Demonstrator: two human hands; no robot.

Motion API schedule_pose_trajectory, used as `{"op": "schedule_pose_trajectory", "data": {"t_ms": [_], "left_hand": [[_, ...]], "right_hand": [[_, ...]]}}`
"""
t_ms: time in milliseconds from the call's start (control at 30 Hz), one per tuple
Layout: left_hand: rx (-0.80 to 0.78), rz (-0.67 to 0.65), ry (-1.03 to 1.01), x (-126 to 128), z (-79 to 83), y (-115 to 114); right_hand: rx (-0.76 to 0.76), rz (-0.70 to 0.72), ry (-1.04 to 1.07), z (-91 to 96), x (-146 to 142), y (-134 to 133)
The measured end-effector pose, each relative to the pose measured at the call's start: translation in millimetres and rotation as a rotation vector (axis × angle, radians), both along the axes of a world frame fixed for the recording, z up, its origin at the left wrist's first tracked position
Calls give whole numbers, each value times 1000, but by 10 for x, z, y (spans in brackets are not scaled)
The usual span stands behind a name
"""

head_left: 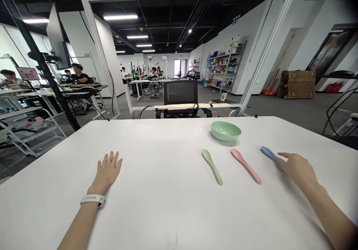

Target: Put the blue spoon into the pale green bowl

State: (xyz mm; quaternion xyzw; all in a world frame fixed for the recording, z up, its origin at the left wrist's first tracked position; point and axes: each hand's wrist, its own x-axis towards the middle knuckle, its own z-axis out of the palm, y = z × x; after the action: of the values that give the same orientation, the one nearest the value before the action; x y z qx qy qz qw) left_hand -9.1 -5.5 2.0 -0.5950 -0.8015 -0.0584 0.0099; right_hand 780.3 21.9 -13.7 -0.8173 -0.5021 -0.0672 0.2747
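My left hand (107, 171) lies flat on the left part of the white table (156, 205), fingers spread, holding nothing. A pale watch strap circles that wrist. On the right, my right hand (299, 170) is over the handle of a blue spoon (268, 152), its thumb and index finger apart; the other fingers are hidden. The spoon's bowl end shows past my fingertips, and most of its handle is covered. To the left of it lie a pink spoon (246, 165) and a green spoon (212, 167), both slanted. Behind them stands a green bowl (226, 131), upright.
A metal frame (279, 34) rises beyond the table's far edge. Behind it stands a black mesh chair (181, 92). At the left is a white cart (33, 130). Several people sit at desks farther back, and a wooden crate (298, 84) stands at the right.
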Motion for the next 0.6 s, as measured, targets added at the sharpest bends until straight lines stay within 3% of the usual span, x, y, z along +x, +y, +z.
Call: {"op": "schedule_pose_trajectory", "data": {"t_ms": [133,333,467,600], "left_hand": [[15,-1,8,-18,-33,16],[17,10,16,-22,-46,16],[10,9,15,-10,-44,14],[21,7,14,-6,-56,17]], "right_hand": [[5,-10,149,23,-47,-5],[33,22,202,169,-219,-96],[136,33,140,436,-356,-76],[149,190,61,860,-641,144]]}}
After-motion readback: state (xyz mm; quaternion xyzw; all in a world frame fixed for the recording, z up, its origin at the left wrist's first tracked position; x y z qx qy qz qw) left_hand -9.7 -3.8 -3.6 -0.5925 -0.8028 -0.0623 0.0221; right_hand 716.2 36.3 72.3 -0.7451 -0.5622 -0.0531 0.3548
